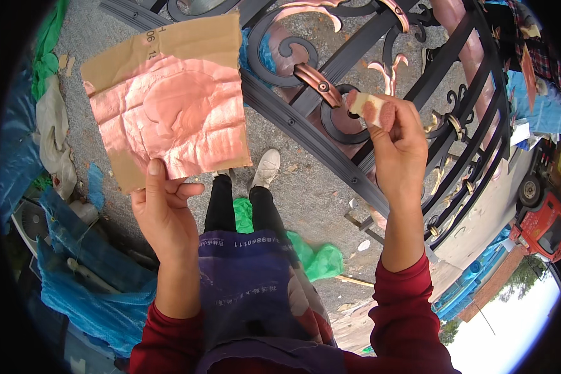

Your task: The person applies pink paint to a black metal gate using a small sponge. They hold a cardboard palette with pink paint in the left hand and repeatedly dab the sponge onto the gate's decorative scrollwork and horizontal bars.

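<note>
- The right hand (402,153) pinches a small sponge (371,112) between thumb and fingers. It is pale yellow with pink-brown smears.
- The sponge's long side slants down to the right. Its upper left end points at the copper band (316,83) on the black gate (361,51).
- The copper band slants the same way, just inside the gate's long, straight edge bar (291,121). It looks very near the sponge; I cannot tell if they touch.
- The left hand (161,217) grips a cardboard sheet (196,38) by its bottom edge, thumb in front.
- Shiny pink paint (168,109) covers most of the cardboard sheet, but its top edge is bare brown.
- The right hand is nearer the copper band. The cardboard sheet is left of the sponge, well apart.
</note>
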`<state>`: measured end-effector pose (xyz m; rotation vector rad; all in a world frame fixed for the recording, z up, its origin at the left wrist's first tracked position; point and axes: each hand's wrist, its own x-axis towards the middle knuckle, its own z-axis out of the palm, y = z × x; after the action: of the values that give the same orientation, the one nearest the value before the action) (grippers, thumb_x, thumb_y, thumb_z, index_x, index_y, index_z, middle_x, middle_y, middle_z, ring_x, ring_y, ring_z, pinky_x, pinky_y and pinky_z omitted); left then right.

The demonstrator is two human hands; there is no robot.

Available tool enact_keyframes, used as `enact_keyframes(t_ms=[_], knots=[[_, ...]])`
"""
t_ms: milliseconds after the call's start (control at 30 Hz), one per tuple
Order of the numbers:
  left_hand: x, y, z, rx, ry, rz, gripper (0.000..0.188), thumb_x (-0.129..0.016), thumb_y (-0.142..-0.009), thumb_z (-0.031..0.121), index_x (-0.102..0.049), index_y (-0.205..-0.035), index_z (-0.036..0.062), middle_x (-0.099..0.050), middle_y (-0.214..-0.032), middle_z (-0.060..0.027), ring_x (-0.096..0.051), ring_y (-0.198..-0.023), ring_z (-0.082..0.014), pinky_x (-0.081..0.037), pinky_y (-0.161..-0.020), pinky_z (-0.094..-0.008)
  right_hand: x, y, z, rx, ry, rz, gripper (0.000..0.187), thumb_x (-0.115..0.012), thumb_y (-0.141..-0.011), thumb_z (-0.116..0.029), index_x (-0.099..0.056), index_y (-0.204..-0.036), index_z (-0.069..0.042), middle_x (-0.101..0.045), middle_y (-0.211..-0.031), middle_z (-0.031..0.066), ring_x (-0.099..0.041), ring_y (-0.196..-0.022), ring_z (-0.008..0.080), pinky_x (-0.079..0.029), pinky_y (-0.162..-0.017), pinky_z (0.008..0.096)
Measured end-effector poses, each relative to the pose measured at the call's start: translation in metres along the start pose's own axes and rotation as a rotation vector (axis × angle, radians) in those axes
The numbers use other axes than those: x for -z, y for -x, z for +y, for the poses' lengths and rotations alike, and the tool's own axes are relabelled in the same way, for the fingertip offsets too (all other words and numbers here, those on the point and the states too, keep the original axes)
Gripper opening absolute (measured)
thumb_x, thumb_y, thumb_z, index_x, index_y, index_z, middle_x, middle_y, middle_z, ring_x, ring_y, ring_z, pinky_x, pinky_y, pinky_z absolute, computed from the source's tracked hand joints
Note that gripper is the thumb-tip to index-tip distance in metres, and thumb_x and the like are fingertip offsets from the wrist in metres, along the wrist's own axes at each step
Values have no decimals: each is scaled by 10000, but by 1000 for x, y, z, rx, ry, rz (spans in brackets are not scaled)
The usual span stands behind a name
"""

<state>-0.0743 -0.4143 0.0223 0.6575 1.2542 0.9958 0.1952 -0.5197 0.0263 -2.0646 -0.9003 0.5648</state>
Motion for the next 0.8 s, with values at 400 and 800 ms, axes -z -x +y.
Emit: enact_keyframes(t_ms=[400,800], knots=[[-12,2,11,-31,92,-29,211,-580,-1003,184,-589,-1129,14,-707,-997,-77,-718,-783,-149,-599,-559,-246,70,97,21,-398,-547,307,584,-707,-929,-201,-448,-1413,-3,-656,-918,42,-520,-605,63,-414,-520,208],[-95,10,26,-13,125,-148,213,-539,-1033,213,-595,-1154,47,-697,-1014,-57,-726,-876,-186,-567,-554,-237,110,150,61,-538,-959,496,321,-718,-922,-212,-583,-1165,-51,-639,-875,27,-515,-624,78,-364,-532,224]])
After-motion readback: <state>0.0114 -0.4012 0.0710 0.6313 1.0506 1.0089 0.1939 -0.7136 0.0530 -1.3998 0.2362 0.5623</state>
